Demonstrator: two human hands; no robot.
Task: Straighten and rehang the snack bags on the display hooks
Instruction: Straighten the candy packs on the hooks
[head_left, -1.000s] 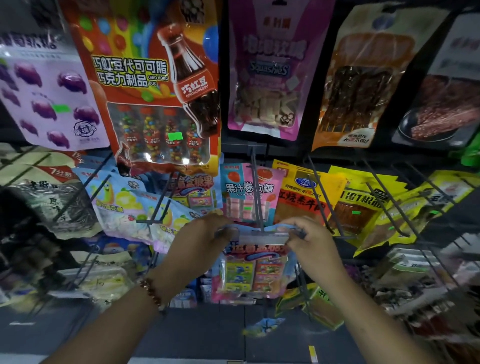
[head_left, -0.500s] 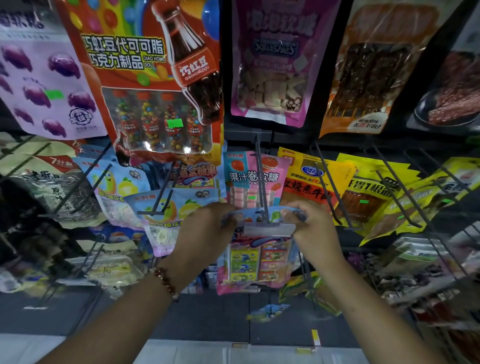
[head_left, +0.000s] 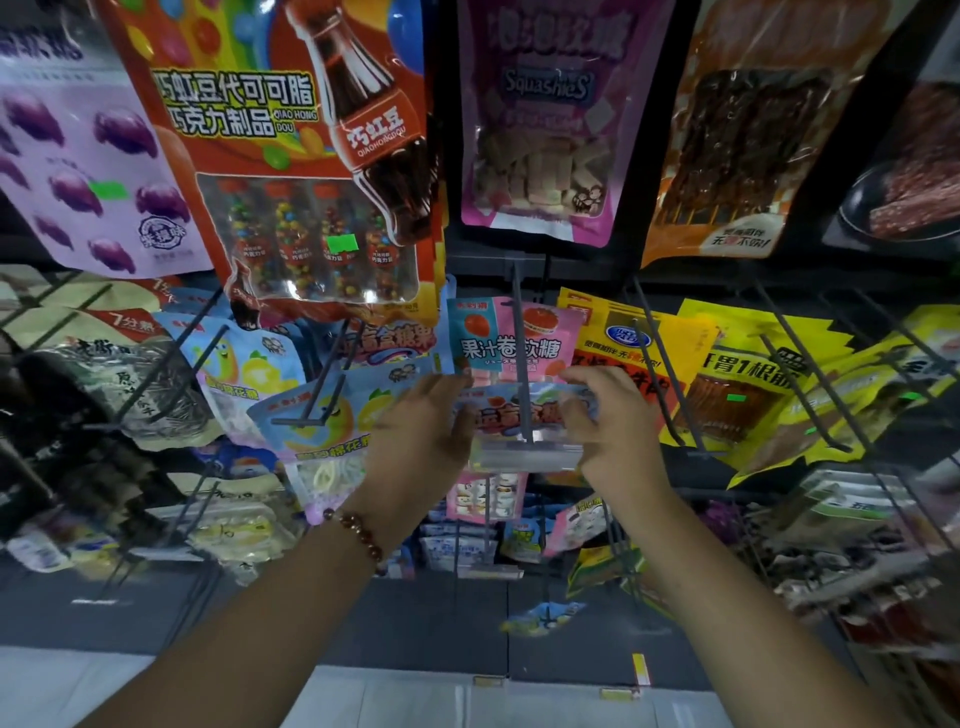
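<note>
A blue and pink candy bag (head_left: 511, 413) sits on the centre display hook (head_left: 523, 358), just behind the hook's clear price-tag holder (head_left: 527, 457). My left hand (head_left: 415, 431) pinches the bag's left top corner. My right hand (head_left: 613, 415) pinches its right top corner. The hook's rod runs over the middle of the bag. Behind it on the same hook hangs a pink fruit-roll candy bag (head_left: 511, 338). The lower part of the held bag is hidden behind the tag holder.
Neighbouring hooks carry yellow jerky bags (head_left: 727, 384) on the right and light blue candy bags (head_left: 322, 415) on the left. Large bags hang above: an orange chocolate-bean bag (head_left: 291, 156) and a purple Squashies bag (head_left: 545, 130). Lower hooks hold more snacks. The floor lies below.
Both hands have pushed the candy bag further back along the centre hook, so it now sits behind the price-tag holder. The view has moved closer to the rack.
</note>
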